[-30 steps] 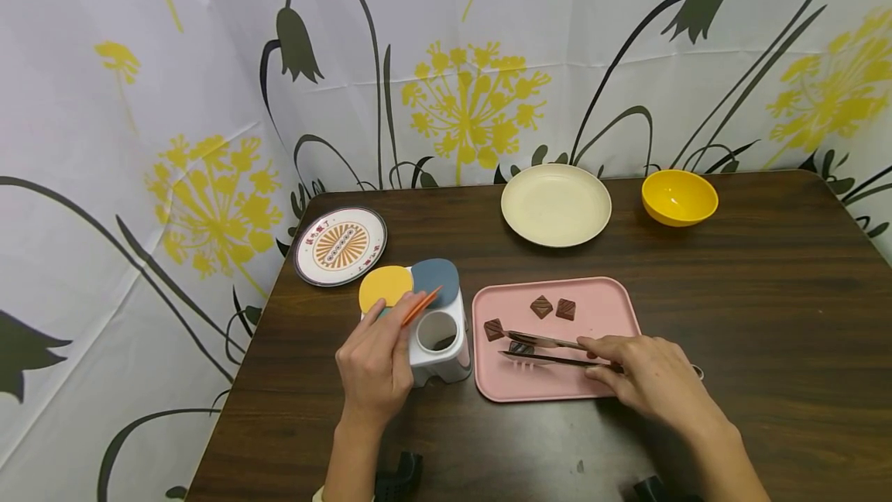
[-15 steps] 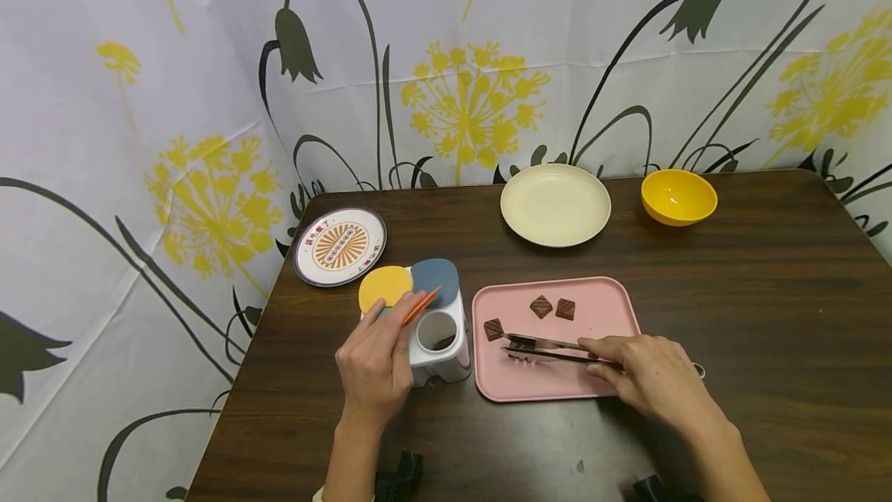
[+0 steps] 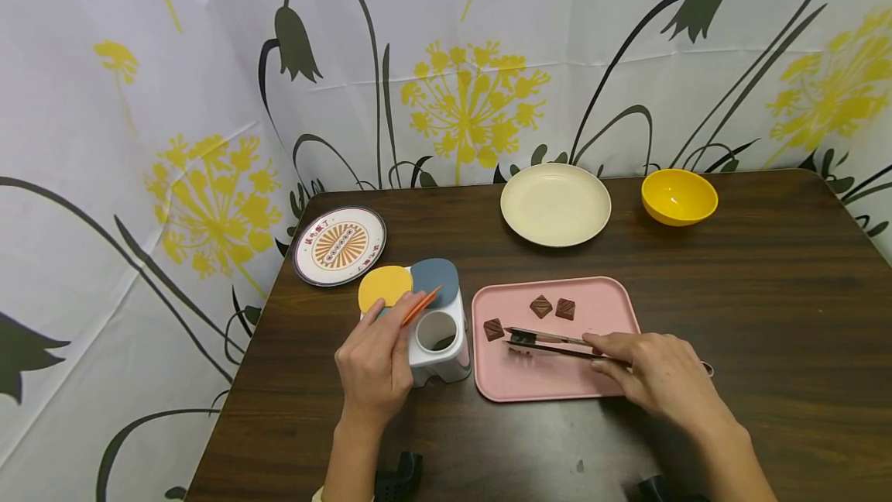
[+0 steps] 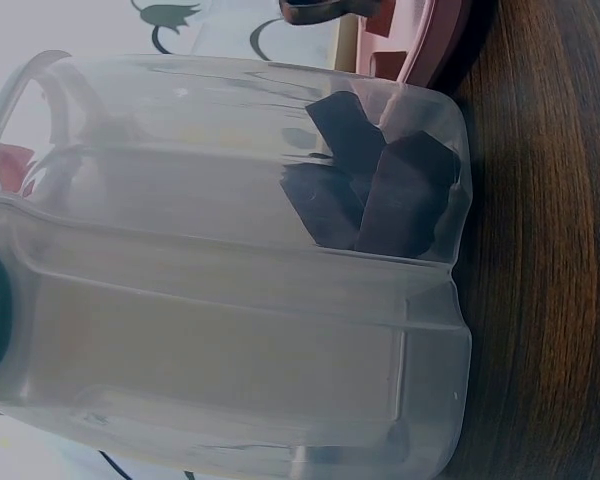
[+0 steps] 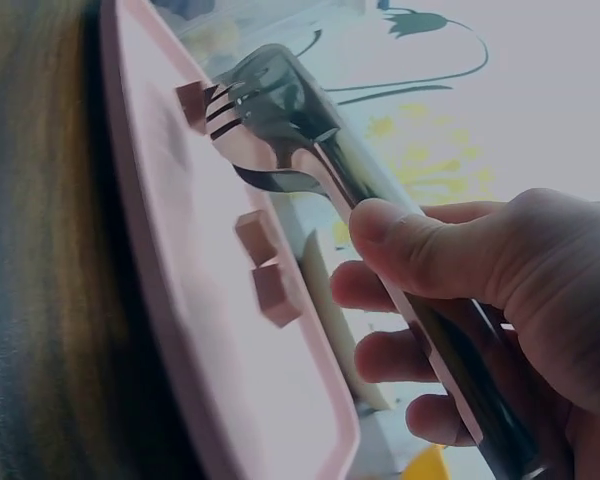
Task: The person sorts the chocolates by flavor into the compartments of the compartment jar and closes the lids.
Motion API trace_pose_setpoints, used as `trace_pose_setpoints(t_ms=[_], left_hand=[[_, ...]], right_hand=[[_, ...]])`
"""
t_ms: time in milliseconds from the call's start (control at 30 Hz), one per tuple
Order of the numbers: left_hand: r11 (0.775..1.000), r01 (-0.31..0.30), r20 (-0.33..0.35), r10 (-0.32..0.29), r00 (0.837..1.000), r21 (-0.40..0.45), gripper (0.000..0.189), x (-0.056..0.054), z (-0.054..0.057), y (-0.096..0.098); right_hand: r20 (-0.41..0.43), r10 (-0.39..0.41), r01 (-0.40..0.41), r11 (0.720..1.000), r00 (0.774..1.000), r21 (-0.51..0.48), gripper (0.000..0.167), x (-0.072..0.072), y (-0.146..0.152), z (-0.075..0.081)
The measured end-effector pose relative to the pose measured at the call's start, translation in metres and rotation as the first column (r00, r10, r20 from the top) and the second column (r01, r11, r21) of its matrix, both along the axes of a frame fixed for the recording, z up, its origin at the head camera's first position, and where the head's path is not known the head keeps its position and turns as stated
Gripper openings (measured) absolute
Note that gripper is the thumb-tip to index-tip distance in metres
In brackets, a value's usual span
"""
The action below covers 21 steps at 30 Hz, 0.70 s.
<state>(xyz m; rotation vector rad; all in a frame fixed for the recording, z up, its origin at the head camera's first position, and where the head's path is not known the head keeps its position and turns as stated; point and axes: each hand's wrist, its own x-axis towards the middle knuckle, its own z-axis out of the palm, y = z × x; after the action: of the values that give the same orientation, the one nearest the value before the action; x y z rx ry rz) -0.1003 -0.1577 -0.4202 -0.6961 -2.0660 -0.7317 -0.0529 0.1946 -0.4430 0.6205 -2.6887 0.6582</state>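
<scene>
My right hand [image 3: 662, 374] grips metal serving tongs [image 5: 380, 270] over the pink tray [image 3: 557, 386]. A dark chocolate square [image 3: 523, 337] sits between the tong tips; in the right wrist view the forked end hides it. Three more chocolates lie on the tray, one chocolate [image 3: 493, 329] at its left and two chocolates [image 5: 273, 295] side by side farther back. My left hand [image 3: 374, 366] pinches the raised orange lid [image 3: 421, 307] of a divided storage container [image 3: 456, 366]. The round opening below that lid is uncovered. Through the container's clear wall, several dark pieces [image 4: 410, 195] show at the bottom.
The container's yellow lid [image 3: 385, 287] and blue lid [image 3: 437, 279] are down. Behind stand a patterned plate [image 3: 341, 246], a cream plate [image 3: 556, 205] and a yellow bowl [image 3: 679, 198]. A flowered cloth hangs along the table's back edge.
The tong tips have drawn closer together on the chocolate between them. Tongs and chocolate have shifted slightly toward the back of the tray. My left hand and the orange lid stay put.
</scene>
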Motion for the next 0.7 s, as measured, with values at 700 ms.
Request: trace_pose_setpoints(t_ms=[700], left_hand=[[1.0,0.001,-0.004,-0.001,1.0,-0.004,0.034,0.0,0.0,0.0]], right_hand=[[-0.288,0.102,-0.159,0.971,0.952,-0.18,0.042,0.002,-0.016,0.047]])
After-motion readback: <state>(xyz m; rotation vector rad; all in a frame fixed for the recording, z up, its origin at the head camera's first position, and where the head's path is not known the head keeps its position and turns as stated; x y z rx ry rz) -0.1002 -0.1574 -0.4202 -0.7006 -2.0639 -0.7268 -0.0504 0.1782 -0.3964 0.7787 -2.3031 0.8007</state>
